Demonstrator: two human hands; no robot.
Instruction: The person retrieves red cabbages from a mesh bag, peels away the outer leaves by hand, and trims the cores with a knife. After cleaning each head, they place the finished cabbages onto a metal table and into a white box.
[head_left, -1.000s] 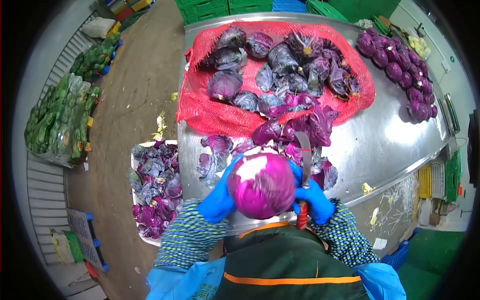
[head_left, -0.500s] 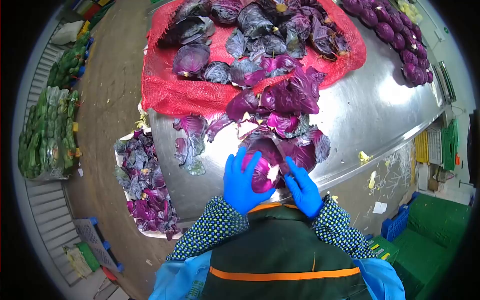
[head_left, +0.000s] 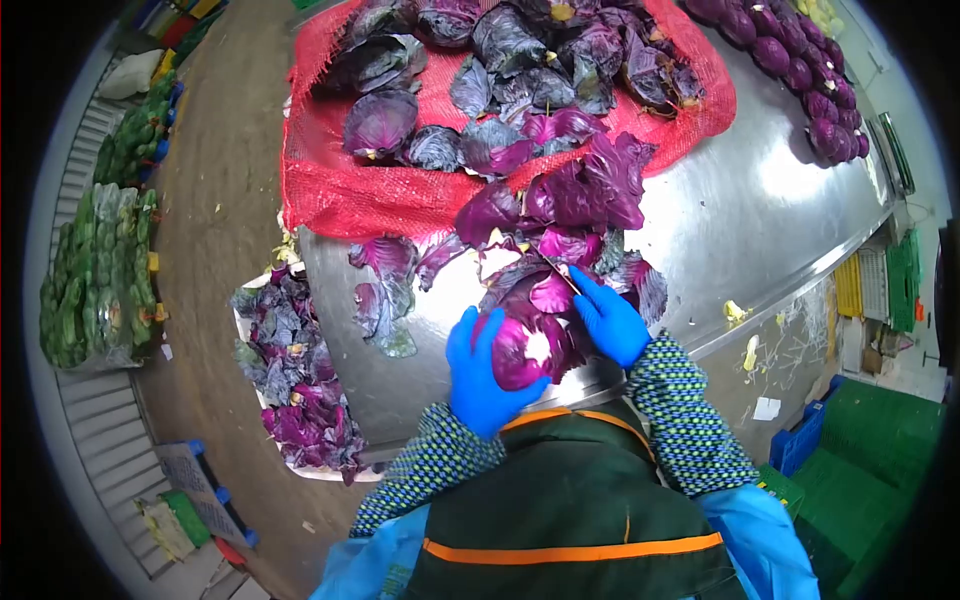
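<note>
My left hand (head_left: 478, 372), in a blue glove, grips a red cabbage (head_left: 524, 350) from the left side at the near edge of the steel table (head_left: 740, 230). My right hand (head_left: 607, 318), also gloved in blue, rests on the cabbage's right upper side. It holds a knife whose thin blade (head_left: 560, 274) points up-left over a loosened outer leaf (head_left: 552, 293). The knife handle is hidden inside the fist. Loose purple leaves (head_left: 585, 190) lie just beyond the cabbage.
A red mesh sack (head_left: 390, 205) with several untrimmed cabbages covers the table's far part. Trimmed cabbages (head_left: 800, 70) line the far right. On the floor to the left stand a tub of discarded leaves (head_left: 290, 380) and bagged green vegetables (head_left: 95, 270); green crates (head_left: 870, 440) stand at the right.
The cabbage, held up close to the camera a second ago, has come down to the table edge. My right hand has moved with the knife to the cabbage's far right side.
</note>
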